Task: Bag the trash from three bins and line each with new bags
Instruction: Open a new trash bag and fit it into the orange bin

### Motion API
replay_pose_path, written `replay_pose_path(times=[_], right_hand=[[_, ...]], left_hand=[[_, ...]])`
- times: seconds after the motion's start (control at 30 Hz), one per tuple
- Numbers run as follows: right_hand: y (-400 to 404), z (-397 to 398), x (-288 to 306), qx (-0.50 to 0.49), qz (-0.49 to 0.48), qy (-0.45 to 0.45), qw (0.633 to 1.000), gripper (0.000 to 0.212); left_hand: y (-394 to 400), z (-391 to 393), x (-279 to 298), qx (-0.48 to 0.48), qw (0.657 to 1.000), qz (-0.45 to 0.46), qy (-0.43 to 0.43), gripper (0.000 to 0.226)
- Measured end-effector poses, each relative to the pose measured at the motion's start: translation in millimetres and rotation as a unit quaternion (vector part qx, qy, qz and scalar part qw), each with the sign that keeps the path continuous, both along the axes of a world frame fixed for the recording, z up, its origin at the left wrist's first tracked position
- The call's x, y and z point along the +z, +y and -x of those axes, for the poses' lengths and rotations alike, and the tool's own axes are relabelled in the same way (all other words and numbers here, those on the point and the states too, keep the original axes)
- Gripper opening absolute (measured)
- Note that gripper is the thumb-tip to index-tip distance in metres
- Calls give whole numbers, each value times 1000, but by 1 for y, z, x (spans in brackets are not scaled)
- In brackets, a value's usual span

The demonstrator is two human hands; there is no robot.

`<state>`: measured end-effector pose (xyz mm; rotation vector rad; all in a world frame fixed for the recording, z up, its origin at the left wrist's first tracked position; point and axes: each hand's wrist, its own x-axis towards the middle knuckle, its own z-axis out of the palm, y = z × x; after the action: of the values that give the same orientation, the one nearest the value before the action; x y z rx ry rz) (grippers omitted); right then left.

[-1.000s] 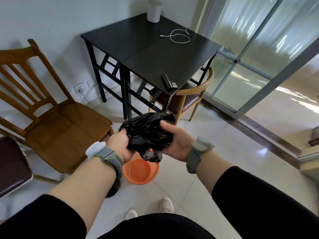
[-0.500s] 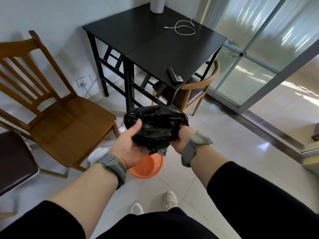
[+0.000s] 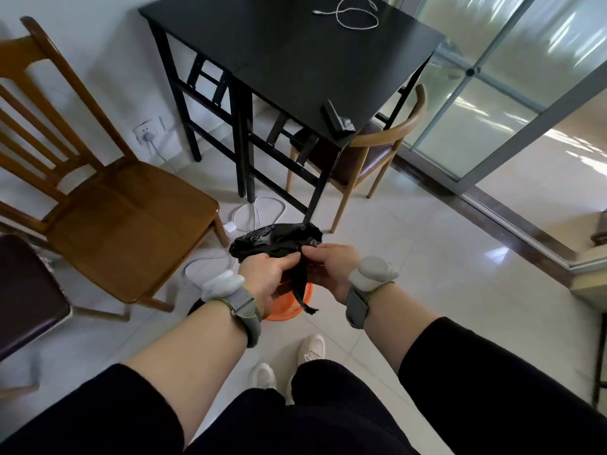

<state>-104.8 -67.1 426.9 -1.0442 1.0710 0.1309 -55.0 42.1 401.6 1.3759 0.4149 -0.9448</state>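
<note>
I am holding a crumpled black trash bag [image 3: 276,239] in front of me, above the floor, with both hands. My left hand [image 3: 266,274] has its fingers [image 3: 289,259] curled over the near side of the bundle, pressing the plastic down against my palm. My right hand [image 3: 330,267] meets it just beside, its fingers [image 3: 310,251] pinching a fold of the same bag, so the fingertips of both hands nearly touch in the middle. Most of the bag bulges out beyond my fingers, away from me, and a thin twisted tail of it hangs down between my two palms. Both hands are closed on the bag; neither is spread wide.

Right under my hands on the tiled floor [image 3: 427,274] sits a small orange bin [image 3: 285,311], mostly hidden by my left wrist and the hanging tail, which reaches down in front of its rim. My white shoes [image 3: 310,348] stand just near the bin.

Ahead is a black bench [image 3: 295,54] with a white cable [image 3: 356,13] coiled on top and a small dark object [image 3: 336,118] near its front corner. A wooden chair [image 3: 115,218] stands to my left, a rounded chair [image 3: 368,152] is tucked under the bench, and more white cord [image 3: 259,211] lies looped on the floor beyond the bag.
</note>
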Motion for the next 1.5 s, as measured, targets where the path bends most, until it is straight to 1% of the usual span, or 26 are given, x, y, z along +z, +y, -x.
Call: replay_pose_path(times=[0.07, 0.1, 0.17, 0.27, 0.4, 0.47, 0.5, 0.57, 0.63, 0.67, 0.7, 0.8, 0.87, 0.93, 1.0, 1.07, 1.1, 1.13, 1.17, 1.23, 1.27, 1.3, 1.33, 1.4, 1.43, 1.5], right_hand=[[-9, -3, -8, -25, -6, 24, 999, 2], [-15, -5, -14, -31, -12, 30, 999, 7], [-19, -5, -23, -33, -20, 37, 999, 15], [-26, -11, -35, -27, -40, 53, 997, 16], [-38, -26, -49, -88, -99, 63, 989, 28], [-50, -33, -60, -92, -99, 81, 987, 33], [-55, -36, -66, -95, -103, 85, 987, 34], [-63, -39, -71, -78, -111, 102, 985, 34], [-72, -38, -82, -36, -79, 132, 987, 31], [-75, -37, -87, -16, -55, 143, 988, 35], [-78, -36, -90, 7, -30, 148, 988, 38], [-90, -39, -108, 98, 85, 156, 979, 41], [-100, -41, -117, 176, 154, 170, 957, 40], [-112, -43, -124, 211, 165, 185, 945, 36], [-118, -40, -132, 193, 176, 179, 949, 39], [-125, -37, -148, 171, 169, 160, 957, 47], [-128, -35, -157, 159, 156, 153, 963, 50], [-131, -33, -165, 146, 141, 148, 968, 49], [-129, -32, -168, 135, 131, 139, 972, 43], [-128, -36, -170, 127, 124, 123, 976, 33], [-126, -38, -172, 127, 126, 116, 977, 32], [-124, -40, -178, 129, 124, 113, 977, 34], [-122, -41, -180, 130, 122, 109, 978, 37], [-124, -42, -202, 118, 104, 102, 982, 45], [-127, -42, -207, 108, 95, 110, 984, 45], [-133, -43, -221, 80, 68, 125, 987, 36]], left_hand=[[-1, -2, -2, 7, 999, 27, 30, 17], [-3, -5, -3, 18, 998, 38, 50, 10], [-5, -11, -3, 64, 991, 74, 88, 15], [-13, -21, -10, 134, 973, 132, 132, 22], [-19, -27, -22, 155, 963, 163, 149, 21], [-24, -26, -29, 123, 972, 152, 131, 18], [-26, -25, -32, 88, 982, 129, 107, 16], [-31, -22, -41, -22, 998, 45, 25, 20], [-39, -19, -45, -125, 991, -25, -47, 16], [-44, -20, -46, -149, 986, -47, -61, 12], [-49, -20, -48, -153, 984, -62, -66, 14], [-68, -22, -52, -105, 992, -63, -31, 14], [-79, -23, -57, -33, 998, -30, 39, 11], [-89, -27, -63, 36, 991, 32, 128, 11], [-91, -32, -68, 105, 975, 72, 182, 19], [-98, -38, -82, 178, 958, 71, 212, 25], [-101, -40, -88, 191, 955, 59, 220, 27], [-104, -40, -94, 182, 957, 33, 224, 28], [-105, -39, -94, 146, 965, 2, 219, 30], [-111, -33, -102, 40, 971, -46, 232, 40], [-115, -30, -106, 5, 968, -45, 248, 47], [-118, -26, -114, -5, 964, -36, 263, 50], [-120, -23, -117, 7, 963, -25, 269, 46], [-124, -24, -131, 69, 961, -22, 266, 22], [-123, -26, -135, 106, 960, -13, 260, 15], [-122, -35, -148, 189, 947, 12, 259, 24]])
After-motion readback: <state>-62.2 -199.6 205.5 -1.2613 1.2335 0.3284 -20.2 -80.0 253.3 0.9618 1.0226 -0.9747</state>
